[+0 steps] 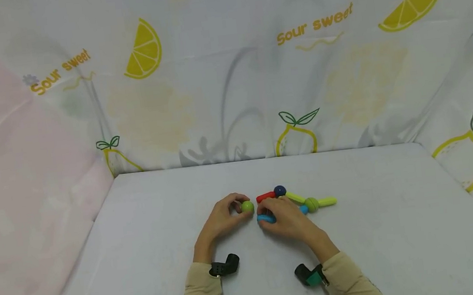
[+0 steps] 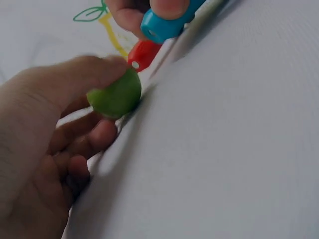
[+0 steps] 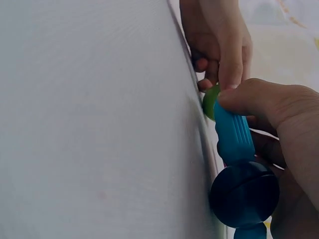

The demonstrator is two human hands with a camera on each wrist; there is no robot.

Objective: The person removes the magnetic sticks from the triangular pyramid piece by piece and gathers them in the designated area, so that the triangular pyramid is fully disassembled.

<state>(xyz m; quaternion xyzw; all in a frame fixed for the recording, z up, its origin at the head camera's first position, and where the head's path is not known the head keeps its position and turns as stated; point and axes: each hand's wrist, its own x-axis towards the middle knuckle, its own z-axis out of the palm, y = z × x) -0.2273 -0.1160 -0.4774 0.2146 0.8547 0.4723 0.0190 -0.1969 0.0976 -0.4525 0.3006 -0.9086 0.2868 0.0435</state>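
Between its thumb and fingers my left hand (image 1: 223, 219) pinches a green ball (image 1: 247, 206), just above or on the table. My right hand (image 1: 287, 218) pinches a ridged blue rod (image 1: 265, 218), whose free end with a small hole (image 2: 152, 33) points towards the green ball. In the head view a small gap separates ball and rod. The right wrist view shows this rod joined to a dark ball (image 3: 244, 194), with another blue rod (image 3: 250, 232) beyond it. A red rod (image 1: 265, 197) and a navy ball (image 1: 279, 191) lie behind my right hand.
A yellow-green rod (image 1: 296, 197) runs from the navy ball to a grooved green ball (image 1: 311, 204). Another yellow-green rod (image 1: 328, 202) sticks out to its right. The white table (image 1: 152, 215) meets a lemon-print cloth (image 1: 222, 95) at its back edge.
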